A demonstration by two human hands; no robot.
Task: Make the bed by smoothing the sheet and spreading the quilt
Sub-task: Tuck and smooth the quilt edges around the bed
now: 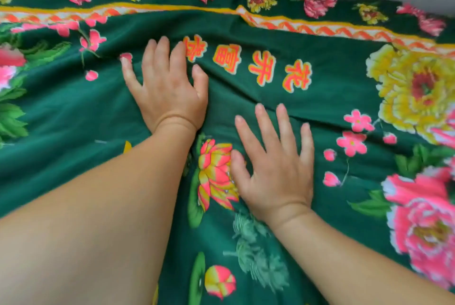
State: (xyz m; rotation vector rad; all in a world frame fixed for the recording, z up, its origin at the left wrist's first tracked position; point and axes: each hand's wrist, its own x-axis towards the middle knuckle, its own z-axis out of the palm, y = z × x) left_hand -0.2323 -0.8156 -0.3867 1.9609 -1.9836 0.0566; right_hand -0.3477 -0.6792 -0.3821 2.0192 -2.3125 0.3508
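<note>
A green flowered sheet (pixel 320 107) fills the view. Both of the person's hands lie flat on it, fingers straight and spread, gripping nothing. A raised fold (pixel 221 98) runs diagonally between them, from near the orange border band (pixel 172 10) down toward the person. The left hand (pixel 167 90) presses just left of the fold; the right hand (pixel 273 169) lies just right of it, nearer the person.

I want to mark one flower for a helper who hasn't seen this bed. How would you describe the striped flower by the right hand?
On the green sheet, find the right hand pressed flat nearest the camera. The flower lies at its thumb. Unlike the round pink and yellow blooms, it has pointed petals striped pink and yellow.
</note>
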